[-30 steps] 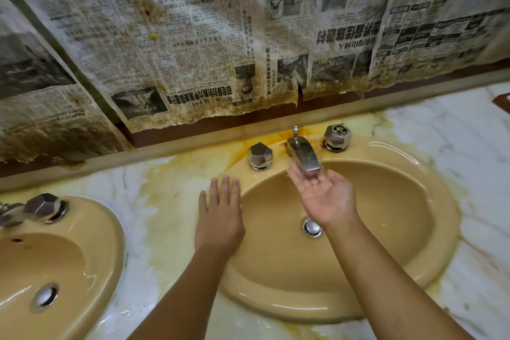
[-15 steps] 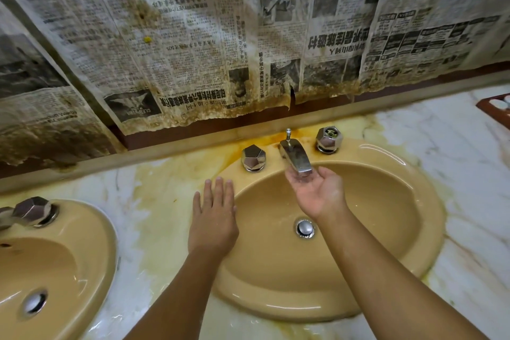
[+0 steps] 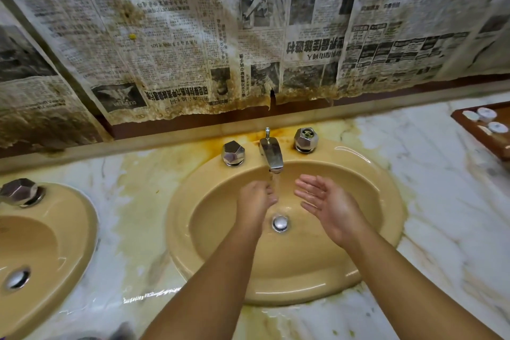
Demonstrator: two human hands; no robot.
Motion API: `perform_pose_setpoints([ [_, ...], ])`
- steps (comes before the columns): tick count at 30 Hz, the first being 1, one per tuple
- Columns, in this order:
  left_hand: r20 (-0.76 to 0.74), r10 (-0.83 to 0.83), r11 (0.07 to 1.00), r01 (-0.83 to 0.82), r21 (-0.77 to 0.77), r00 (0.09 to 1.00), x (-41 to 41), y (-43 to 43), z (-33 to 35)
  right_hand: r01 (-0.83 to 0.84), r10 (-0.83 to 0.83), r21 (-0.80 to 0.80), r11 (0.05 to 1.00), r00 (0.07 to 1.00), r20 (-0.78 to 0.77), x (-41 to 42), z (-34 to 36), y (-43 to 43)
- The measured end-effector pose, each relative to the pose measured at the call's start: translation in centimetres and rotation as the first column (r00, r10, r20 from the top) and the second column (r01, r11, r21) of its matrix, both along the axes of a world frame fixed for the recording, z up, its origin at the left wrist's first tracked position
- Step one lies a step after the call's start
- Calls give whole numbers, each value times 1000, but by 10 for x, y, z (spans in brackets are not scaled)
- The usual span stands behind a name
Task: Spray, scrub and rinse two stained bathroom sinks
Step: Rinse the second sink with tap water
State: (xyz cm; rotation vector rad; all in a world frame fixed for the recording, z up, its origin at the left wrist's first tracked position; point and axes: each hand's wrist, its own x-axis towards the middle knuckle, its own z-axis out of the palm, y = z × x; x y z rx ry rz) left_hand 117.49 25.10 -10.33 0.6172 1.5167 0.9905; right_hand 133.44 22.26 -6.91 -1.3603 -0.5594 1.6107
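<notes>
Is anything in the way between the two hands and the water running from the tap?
Nothing visible. The left hand touches the stream under the tap; the right hand is open beside it, only air between.

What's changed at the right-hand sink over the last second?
The left hand came off the rim of the sink and moved right into it, beside the stream under the spout. The right hand slid from under the spout to the stream's right, palm open. Neither hand holds anything, as before; the knobs look unchanged.
</notes>
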Motion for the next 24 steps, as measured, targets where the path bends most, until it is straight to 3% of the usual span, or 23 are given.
perform_pose_setpoints([
  [2, 448, 228, 969, -156, -193, 865, 18, 17, 3, -34, 30, 30, 999, 989, 146, 14, 0, 0],
  [5, 643, 365, 928, -204, -313, 673, 29, 21, 0, -99, 84, 42, 994, 959, 270, 30, -6, 9],
  [9, 578, 433, 890, -228, -395, 691, 31, 27, 12, -196, 185, 3, 981, 933, 307, 43, -22, 27],
  [13, 523, 500, 863, -446, -236, 691, 17, 52, 42, -264, 263, -35, 964, 924, 278, 49, -33, 39],
  [15, 489, 518, 854, -453, -255, 702, 21, 42, 40, -284, 287, -52, 957, 921, 262, 50, -37, 39],
  [18, 537, 564, 826, -434, -361, 627, 29, 32, 26, -304, 314, -76, 950, 916, 251, 54, -43, 37],
  [20, 570, 571, 817, -478, -322, 591, 29, 41, 28, -308, 318, -80, 948, 914, 253, 59, -46, 37],
  [24, 563, 521, 853, -416, -315, 641, 33, 43, 36, -300, 314, -93, 949, 917, 245, 62, -45, 37],
])
